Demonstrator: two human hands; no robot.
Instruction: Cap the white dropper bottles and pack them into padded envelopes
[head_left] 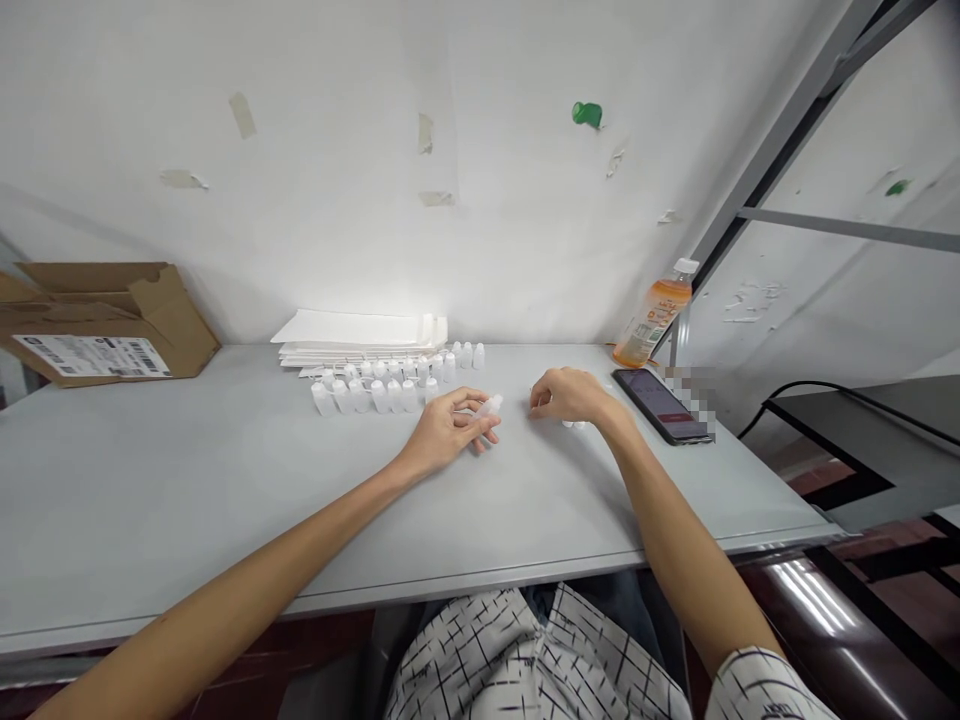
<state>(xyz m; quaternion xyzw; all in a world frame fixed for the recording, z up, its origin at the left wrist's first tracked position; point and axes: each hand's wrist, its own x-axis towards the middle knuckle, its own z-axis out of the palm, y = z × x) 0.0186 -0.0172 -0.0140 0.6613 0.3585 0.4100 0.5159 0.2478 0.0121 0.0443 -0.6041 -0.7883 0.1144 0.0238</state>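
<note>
Between the fingers of my left hand [454, 428] is a small translucent bottle [489, 406], tilted with its tip up to the right. My right hand [566, 395] is a little way to the right, just above the table, its fingers bent together; whatever they hold is too small to make out. Small white pieces [574, 425] lie partly hidden under that hand. Left of my hands, several small white bottles [380, 396] stand in rows on the grey table [225, 480].
White sheets or envelopes [352, 328] are stacked behind the bottles. An open cardboard box [112, 320] sits at the far left. At the right are an orange drink bottle [654, 318] against the frame and a phone [664, 405] lying flat.
</note>
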